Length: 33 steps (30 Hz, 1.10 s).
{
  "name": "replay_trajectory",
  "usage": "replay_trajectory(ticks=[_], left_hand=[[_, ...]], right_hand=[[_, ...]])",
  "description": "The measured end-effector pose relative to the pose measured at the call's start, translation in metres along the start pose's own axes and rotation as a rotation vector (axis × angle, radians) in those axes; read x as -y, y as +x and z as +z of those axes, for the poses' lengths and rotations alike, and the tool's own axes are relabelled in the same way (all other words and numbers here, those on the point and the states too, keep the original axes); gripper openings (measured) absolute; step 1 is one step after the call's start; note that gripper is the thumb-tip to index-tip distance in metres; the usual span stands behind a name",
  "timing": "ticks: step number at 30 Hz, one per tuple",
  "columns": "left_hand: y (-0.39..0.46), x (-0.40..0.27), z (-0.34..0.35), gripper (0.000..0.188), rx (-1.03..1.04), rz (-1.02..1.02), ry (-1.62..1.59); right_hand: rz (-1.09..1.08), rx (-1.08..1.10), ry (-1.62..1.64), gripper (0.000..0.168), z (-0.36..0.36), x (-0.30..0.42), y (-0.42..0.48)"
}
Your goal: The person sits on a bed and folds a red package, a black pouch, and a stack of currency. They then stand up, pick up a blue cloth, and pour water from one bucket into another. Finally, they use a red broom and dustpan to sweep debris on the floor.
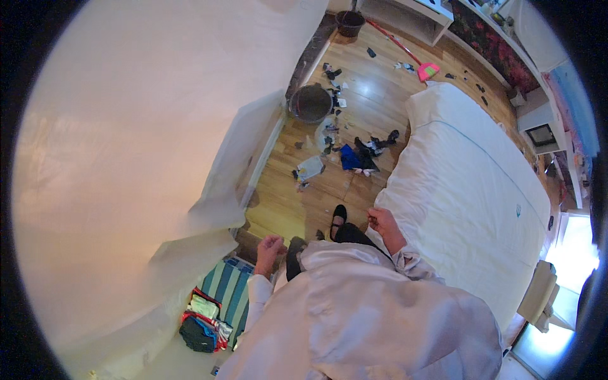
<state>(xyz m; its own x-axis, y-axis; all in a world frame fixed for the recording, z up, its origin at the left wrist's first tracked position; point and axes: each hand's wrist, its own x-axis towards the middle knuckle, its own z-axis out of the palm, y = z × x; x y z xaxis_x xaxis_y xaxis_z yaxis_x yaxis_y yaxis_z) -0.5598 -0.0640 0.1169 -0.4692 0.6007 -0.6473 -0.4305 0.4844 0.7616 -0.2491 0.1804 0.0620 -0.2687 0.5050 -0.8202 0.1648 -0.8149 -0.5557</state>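
My left hand point(270, 250) hangs beside my dark-clad left leg, over the floor near the white wall, with its fingers curled in. No object shows in it. On the other side, my right hand point(384, 225) is close to the side of the white-sheeted bed point(470, 190), fingers also curled and nothing visible between them. Whether it touches the sheet I cannot tell. One black shoe point(339, 216) is on the wooden floor point(327, 194) between my hands. In front of it lie a dark blue cloth-like piece point(350, 157), crumpled black items point(373, 148) and a pale translucent container point(310, 167).
A dark bucket point(311, 105) stands by the wall, with scattered litter around it. Farther off are a second bucket point(350, 24) and a pink broom point(428, 71) with a red handle. Folded clothes point(202, 323) rest on a striped surface point(223, 280) at lower left.
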Motion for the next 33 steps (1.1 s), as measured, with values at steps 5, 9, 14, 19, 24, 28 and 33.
replay_trajectory(ticks=[5, 9, 14, 19, 24, 28, 33], left_hand=[[-0.003, 0.002, 0.01, 0.013, -0.061, -0.081, 0.023], [-0.012, 0.027, -0.005, 0.014, -0.319, -0.064, -0.04], [0.003, 0.076, -0.044, 0.013, -0.241, 0.014, 0.234], [0.037, 0.042, -0.021, 0.01, -0.281, -0.185, 0.054], [0.122, -0.032, -0.01, 0.008, -0.155, -0.125, 0.048], [0.196, -0.083, -0.007, 0.014, -0.06, -0.173, -0.002], [0.255, -0.129, 0.008, 0.013, 0.178, -0.248, 0.081]], right_hand=[[0.03, -0.079, 0.065, 0.009, -0.02, 0.007, 0.024], [0.014, -0.042, 0.024, 0.009, -0.025, 0.017, 0.04], [0.081, 0.012, 0.076, 0.007, -0.026, 0.034, 0.057], [0.039, -0.018, 0.012, 0.006, 0.0, 0.058, 0.077], [0.006, -0.06, -0.036, 0.008, 0.05, 0.089, 0.102], [0.071, -0.013, -0.005, 0.008, 0.067, 0.084, 0.12], [0.127, -0.113, 0.063, 0.009, 0.132, 0.078, 0.115]])
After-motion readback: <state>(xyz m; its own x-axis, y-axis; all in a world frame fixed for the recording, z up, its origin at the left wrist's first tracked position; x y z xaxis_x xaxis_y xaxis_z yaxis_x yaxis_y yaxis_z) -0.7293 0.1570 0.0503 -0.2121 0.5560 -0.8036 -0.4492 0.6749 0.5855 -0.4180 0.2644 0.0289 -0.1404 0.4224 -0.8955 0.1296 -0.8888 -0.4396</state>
